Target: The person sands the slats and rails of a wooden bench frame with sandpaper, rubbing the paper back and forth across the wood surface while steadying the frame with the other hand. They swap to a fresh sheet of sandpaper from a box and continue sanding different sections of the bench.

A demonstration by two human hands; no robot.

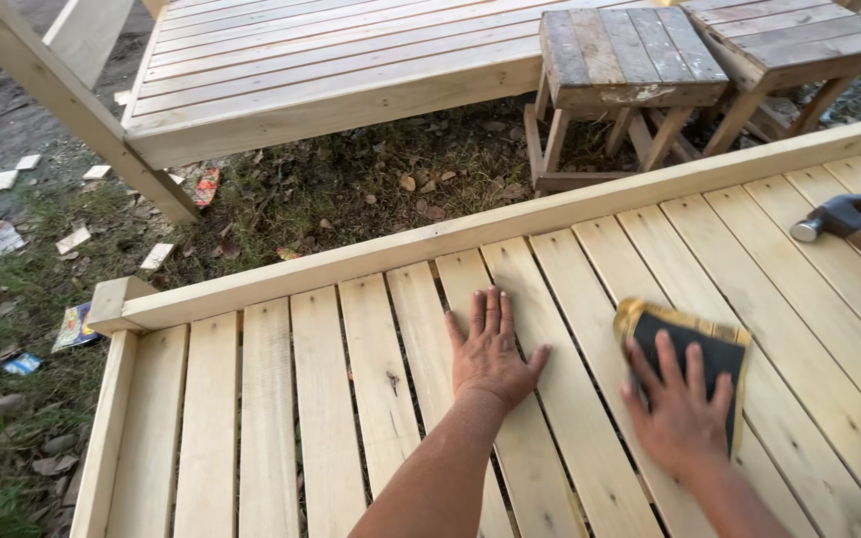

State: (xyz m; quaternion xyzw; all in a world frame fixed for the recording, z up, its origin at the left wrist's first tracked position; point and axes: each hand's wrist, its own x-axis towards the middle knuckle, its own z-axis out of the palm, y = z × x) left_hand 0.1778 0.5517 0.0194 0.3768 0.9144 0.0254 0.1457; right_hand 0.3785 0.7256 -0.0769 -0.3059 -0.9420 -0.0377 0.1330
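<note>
Left hand (490, 354) flat, fingers spread on the pale slatted platform (351, 399); right hand (680, 408) presses a sanding block (712, 344) under open fingers, slats looking part-smoothed.

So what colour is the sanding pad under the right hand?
The sanding pad is black on a yellow-tan backing, seen in the head view.

The left hand (488, 349) lies flat, fingers spread, on the pale slatted wooden platform (251, 418). Just beside it, the right hand (678, 408) presses a yellow-backed sheet of dark sandpaper (705, 344) against the slats. A claw hammer (849, 227) rests near the right edge, and two weathered wooden stools (625, 55) stand on the grass beyond.
</note>
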